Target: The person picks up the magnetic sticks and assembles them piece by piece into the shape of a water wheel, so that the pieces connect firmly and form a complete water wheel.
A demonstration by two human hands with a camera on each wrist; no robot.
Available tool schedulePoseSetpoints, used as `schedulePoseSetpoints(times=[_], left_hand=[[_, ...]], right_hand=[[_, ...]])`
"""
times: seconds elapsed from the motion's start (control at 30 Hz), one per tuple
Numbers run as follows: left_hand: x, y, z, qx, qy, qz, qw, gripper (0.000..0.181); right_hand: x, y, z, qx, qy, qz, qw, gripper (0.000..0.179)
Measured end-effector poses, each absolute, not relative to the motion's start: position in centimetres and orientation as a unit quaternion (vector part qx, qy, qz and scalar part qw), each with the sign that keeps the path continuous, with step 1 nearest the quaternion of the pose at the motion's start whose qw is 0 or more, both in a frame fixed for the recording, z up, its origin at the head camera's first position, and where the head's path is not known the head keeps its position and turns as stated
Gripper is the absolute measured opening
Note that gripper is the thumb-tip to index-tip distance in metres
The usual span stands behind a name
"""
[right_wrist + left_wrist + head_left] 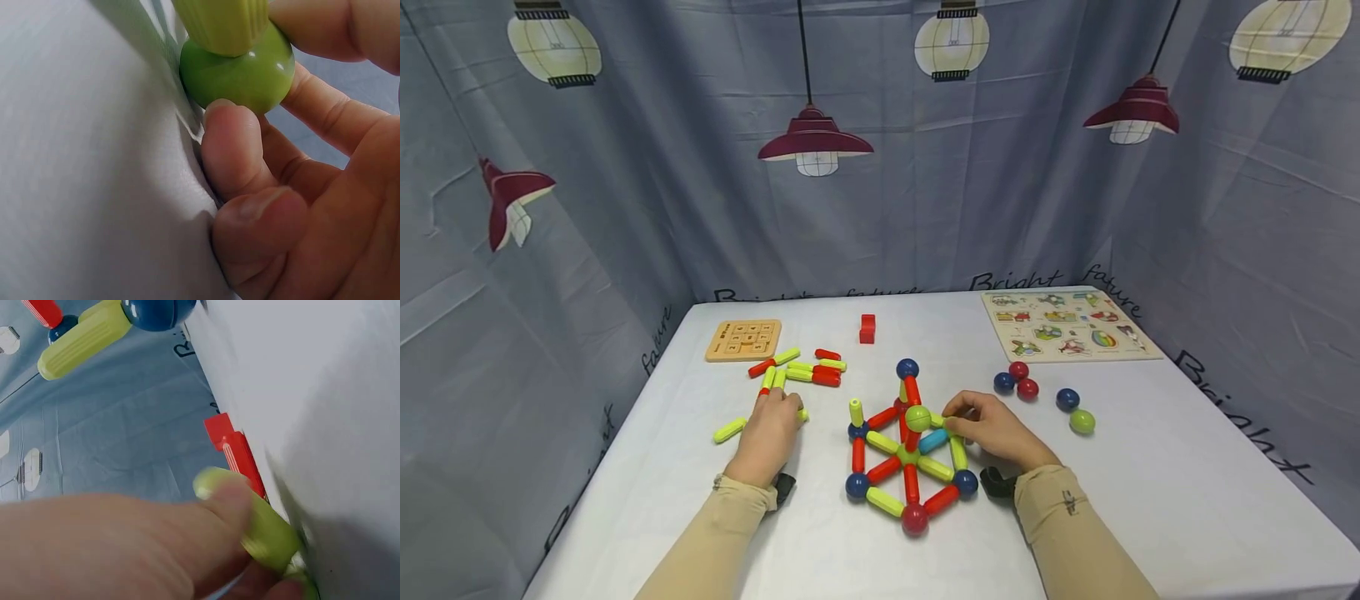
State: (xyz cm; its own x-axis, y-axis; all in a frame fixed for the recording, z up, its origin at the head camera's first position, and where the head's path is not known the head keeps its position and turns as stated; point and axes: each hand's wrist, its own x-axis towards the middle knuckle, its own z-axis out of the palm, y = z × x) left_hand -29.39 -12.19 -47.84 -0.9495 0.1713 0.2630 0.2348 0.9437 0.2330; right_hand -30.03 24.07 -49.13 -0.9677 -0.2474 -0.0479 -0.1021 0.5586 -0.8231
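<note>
My left hand (pixel 767 440) is down among loose magnetic rods on the left of the table. In the left wrist view, blurred, its thumb and fingers pinch a yellow-green rod (pixel 270 532). At the table's middle stands a wheel-shaped frame of rods and balls (pixel 914 518), with some rods rising from it to a blue ball (pixel 907 368) and a green ball (pixel 918 418). My right hand (pixel 996 427) is at the frame's right side. Its fingers hold a green ball (pixel 250 84) low by the tabletop, and a yellow-green rod (pixel 222 25) meets that ball.
Several loose red and yellow-green rods (pixel 814 375) lie beyond my left hand. A wooden number puzzle (pixel 743 341) and red blocks (pixel 867 329) sit farther back. Right of the frame are loose balls (pixel 1027 389); a picture board (pixel 1067 327) lies at the back right.
</note>
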Motion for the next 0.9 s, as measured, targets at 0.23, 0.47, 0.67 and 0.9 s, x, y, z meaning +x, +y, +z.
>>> schedulePoseSetpoints(times=[0.23,0.47,0.67,0.9], left_hand=[[-29.3,-11.6,-47.7,-0.129,-0.964,-0.184,0.144,0.028],[-27.8,-9.0,-45.8,-0.341,-0.863,-0.251,0.277,0.04],[-27.3,-6.8,-45.3,-0.399,-0.848,-0.232,0.261,0.04],[-27.7,-6.0,-45.5,-0.406,-0.85,-0.228,0.247,0.041]], right_hand=[[-30.1,24.2,-49.3,-0.097,0.879,-0.46,0.08,0.013],[-30.1,24.0,-49.2,-0.096,0.876,-0.464,0.085,0.014],[-30.0,23.9,-49.2,-0.099,0.876,-0.465,0.081,0.014],[-30.0,24.0,-49.2,-0.101,0.877,-0.463,0.079,0.014]])
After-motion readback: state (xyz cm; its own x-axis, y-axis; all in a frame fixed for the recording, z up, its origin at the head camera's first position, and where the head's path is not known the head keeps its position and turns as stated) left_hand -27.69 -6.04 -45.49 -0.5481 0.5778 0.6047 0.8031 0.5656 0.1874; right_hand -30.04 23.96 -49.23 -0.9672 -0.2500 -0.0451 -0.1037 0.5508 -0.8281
